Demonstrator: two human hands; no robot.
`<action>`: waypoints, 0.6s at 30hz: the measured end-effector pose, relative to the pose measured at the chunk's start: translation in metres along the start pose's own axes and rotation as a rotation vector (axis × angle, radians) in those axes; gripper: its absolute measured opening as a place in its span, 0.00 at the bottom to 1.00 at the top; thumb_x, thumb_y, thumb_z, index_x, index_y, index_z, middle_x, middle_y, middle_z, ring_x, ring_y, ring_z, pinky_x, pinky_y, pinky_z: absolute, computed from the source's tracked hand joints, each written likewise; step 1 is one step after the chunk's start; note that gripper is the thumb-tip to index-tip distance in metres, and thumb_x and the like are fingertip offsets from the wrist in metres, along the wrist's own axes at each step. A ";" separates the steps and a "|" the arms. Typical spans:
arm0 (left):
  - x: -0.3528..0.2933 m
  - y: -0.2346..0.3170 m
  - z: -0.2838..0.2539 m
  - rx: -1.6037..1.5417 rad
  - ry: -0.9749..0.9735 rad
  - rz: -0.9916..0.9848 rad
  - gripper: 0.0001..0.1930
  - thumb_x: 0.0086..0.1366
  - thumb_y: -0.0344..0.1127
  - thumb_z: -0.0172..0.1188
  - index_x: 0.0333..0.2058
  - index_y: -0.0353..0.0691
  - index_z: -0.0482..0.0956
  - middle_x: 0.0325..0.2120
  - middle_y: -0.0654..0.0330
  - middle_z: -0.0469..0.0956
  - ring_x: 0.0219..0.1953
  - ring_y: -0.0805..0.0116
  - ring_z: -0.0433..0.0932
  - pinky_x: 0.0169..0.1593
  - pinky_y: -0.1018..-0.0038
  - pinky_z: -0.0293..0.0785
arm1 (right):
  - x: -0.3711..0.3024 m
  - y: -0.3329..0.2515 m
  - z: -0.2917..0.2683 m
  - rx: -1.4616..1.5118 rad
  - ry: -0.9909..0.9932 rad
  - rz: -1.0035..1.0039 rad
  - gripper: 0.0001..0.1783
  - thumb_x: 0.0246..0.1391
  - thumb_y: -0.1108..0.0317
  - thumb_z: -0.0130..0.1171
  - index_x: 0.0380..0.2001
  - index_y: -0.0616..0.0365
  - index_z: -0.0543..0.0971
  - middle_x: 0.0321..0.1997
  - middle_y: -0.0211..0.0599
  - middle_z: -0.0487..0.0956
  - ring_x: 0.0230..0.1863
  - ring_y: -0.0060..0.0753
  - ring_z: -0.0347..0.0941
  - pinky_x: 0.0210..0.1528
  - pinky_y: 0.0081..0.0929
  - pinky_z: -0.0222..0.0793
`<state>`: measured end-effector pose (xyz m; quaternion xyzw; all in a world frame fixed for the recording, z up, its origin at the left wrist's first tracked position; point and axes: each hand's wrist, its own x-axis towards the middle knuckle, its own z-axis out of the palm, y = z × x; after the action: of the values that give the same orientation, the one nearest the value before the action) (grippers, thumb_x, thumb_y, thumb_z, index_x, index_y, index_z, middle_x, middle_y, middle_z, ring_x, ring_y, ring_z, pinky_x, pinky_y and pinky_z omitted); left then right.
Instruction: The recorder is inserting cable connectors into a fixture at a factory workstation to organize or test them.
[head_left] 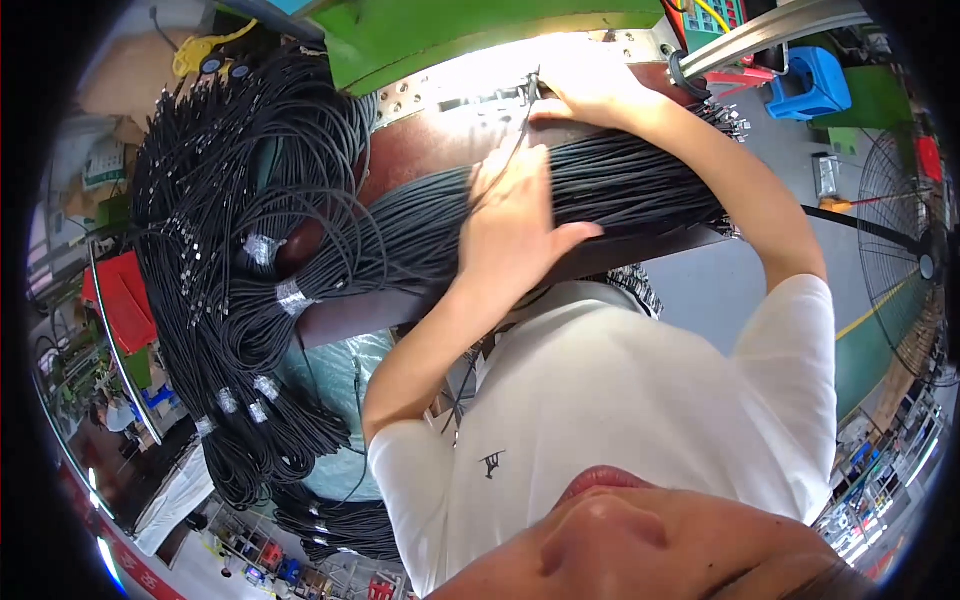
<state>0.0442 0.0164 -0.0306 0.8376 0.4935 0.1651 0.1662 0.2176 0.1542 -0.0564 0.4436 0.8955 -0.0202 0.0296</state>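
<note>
A thick bundle of black cables [640, 185] lies across the reddish-brown work surface in front of me. My left hand [510, 210] is over the bundle, fingers extended and thumb stretched out to the right; it is slightly blurred. One thin black cable [524, 125] runs from beside its fingers up to the brightly lit area. There my right hand [590, 92] has thumb and forefinger closed around the upper end of that cable, by a small dark fixture [480, 98] under the green machine [480, 35]. Glare hides part of the fixture and the right fingertips.
On the left hangs a large heap of black cables [200, 220] with metal ends, some bundles tied with silvery wraps [292, 297]. A metal rail [770, 42], a blue stool [812, 82] and a fan [900, 255] are at right. A red bin [122, 300] stands far left.
</note>
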 end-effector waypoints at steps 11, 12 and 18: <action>-0.020 -0.086 -0.041 0.232 0.130 0.138 0.08 0.55 0.33 0.60 0.35 0.41 0.77 0.29 0.60 0.74 0.33 0.63 0.74 0.37 0.71 0.69 | -0.045 0.040 -0.003 0.026 0.456 0.218 0.12 0.50 0.59 0.58 0.32 0.55 0.80 0.25 0.37 0.77 0.25 0.41 0.73 0.25 0.30 0.68; -0.023 -0.086 -0.040 0.222 0.211 0.148 0.07 0.56 0.33 0.59 0.33 0.41 0.76 0.29 0.59 0.74 0.33 0.62 0.74 0.37 0.70 0.70 | -0.069 0.034 -0.022 0.001 0.542 0.195 0.11 0.50 0.60 0.59 0.32 0.56 0.79 0.25 0.37 0.76 0.25 0.41 0.73 0.25 0.29 0.68; -0.016 -0.059 -0.068 -0.312 0.030 -0.142 0.06 0.52 0.27 0.59 0.30 0.35 0.72 0.26 0.53 0.73 0.30 0.55 0.74 0.35 0.68 0.70 | -0.219 0.072 -0.045 0.127 0.360 0.670 0.14 0.47 0.60 0.64 0.33 0.58 0.79 0.30 0.35 0.77 0.25 0.36 0.74 0.26 0.27 0.67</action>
<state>-0.0390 0.0371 0.0020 0.7621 0.5223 0.2401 0.2979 0.4059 0.0272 0.0035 0.7092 0.6886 0.0134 -0.1508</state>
